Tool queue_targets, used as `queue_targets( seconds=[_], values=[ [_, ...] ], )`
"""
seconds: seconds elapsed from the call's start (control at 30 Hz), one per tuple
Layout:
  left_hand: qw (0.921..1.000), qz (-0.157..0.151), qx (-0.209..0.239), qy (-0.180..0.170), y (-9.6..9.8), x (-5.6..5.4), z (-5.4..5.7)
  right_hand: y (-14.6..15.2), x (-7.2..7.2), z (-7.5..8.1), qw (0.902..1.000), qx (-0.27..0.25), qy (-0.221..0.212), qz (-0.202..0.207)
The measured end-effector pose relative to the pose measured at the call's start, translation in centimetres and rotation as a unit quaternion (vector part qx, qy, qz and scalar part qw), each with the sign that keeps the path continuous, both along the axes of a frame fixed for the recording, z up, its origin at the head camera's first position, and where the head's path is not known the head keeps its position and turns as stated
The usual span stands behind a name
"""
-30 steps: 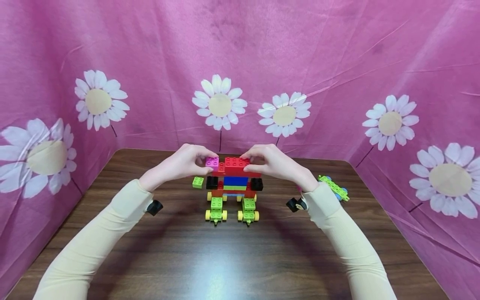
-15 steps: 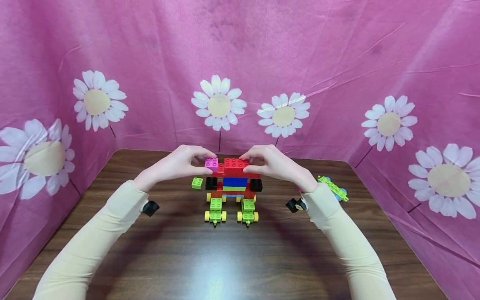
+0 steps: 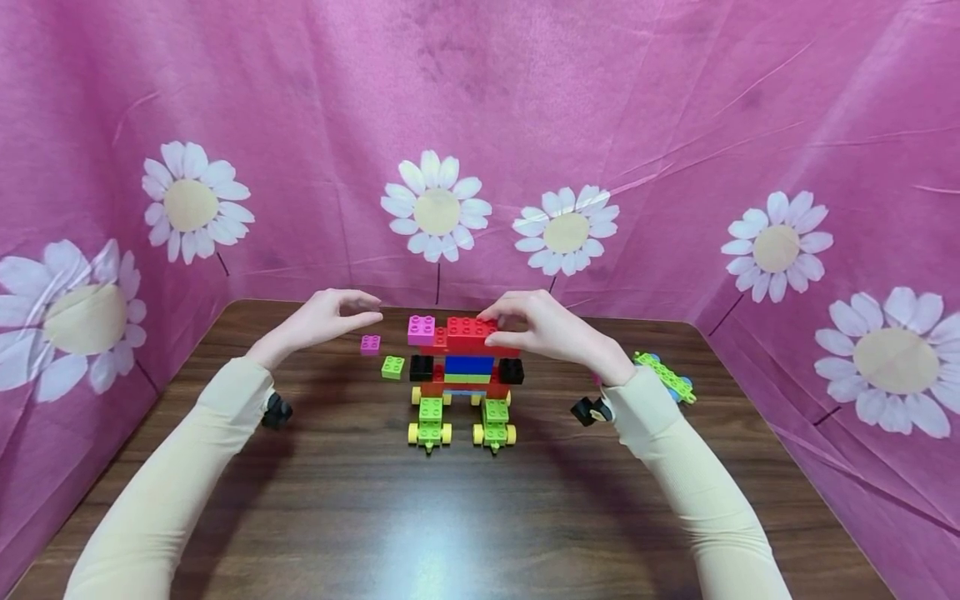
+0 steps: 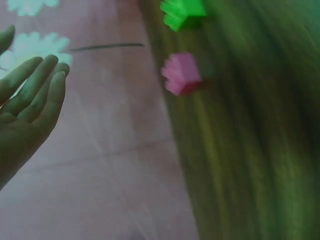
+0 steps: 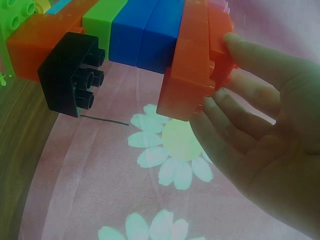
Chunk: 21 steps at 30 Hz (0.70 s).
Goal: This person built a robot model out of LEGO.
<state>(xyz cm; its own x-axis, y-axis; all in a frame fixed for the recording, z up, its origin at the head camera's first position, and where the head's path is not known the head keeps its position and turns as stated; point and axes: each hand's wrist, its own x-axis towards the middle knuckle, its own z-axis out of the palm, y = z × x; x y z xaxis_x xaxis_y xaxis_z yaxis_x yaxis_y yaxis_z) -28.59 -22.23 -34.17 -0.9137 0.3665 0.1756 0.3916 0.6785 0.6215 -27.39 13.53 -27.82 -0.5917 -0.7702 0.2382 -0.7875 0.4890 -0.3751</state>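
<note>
A built figure of toy bricks stands mid-table, with a blue middle (image 3: 469, 365), black bricks (image 3: 422, 367) at its sides and lime wheeled bases (image 3: 430, 423) below. My right hand (image 3: 528, 321) grips the red brick (image 3: 471, 335) on top, thumb in front and fingers behind, as the right wrist view confirms. A pink brick (image 3: 422, 330) sits on the figure's upper left corner. My left hand (image 3: 318, 321) hovers left of it, apart from every brick, fingers extended and holding nothing. Under its fingertips lies a loose pink brick (image 3: 370, 344), beside a loose lime brick (image 3: 392, 367).
A lime wheeled base with blue wheels (image 3: 666, 377) lies on the right of the wooden table (image 3: 465, 517), partly behind the right sleeve. Pink cloth (image 3: 480, 100) printed with daisies hangs around the table's back and sides.
My left hand has let go of the pink brick on the figure and moved left, uncovering the loose pink brick. My right hand keeps its hold on the red brick.
</note>
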Motion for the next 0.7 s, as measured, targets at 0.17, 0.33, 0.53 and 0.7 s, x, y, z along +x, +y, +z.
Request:
queue_targets(
  seconds=[0.17, 0.33, 0.53, 0.7],
  values=[
    [0.9995, 0.010, -0.027, 0.016, -0.7, -1.8, -2.7, 0.1, 0.0, 0.0, 1.0000, 0.001, -0.002, -0.002],
    [0.9961, 0.000, -0.082, 0.032, -1.0, -3.2, -4.9, 0.1, 0.0, 0.0, 1.0000, 0.001, 0.000, 0.000],
    [0.9901, -0.011, -0.138, 0.024, -0.7, -4.0, -6.1, 0.0, 0.2, 0.1, 1.0000, 0.001, -0.002, 0.003],
    [0.9848, -0.011, -0.173, 0.019, -0.3, -4.3, -6.7, -0.1, 0.1, 0.1, 1.0000, 0.004, 0.002, 0.001]
  ],
)
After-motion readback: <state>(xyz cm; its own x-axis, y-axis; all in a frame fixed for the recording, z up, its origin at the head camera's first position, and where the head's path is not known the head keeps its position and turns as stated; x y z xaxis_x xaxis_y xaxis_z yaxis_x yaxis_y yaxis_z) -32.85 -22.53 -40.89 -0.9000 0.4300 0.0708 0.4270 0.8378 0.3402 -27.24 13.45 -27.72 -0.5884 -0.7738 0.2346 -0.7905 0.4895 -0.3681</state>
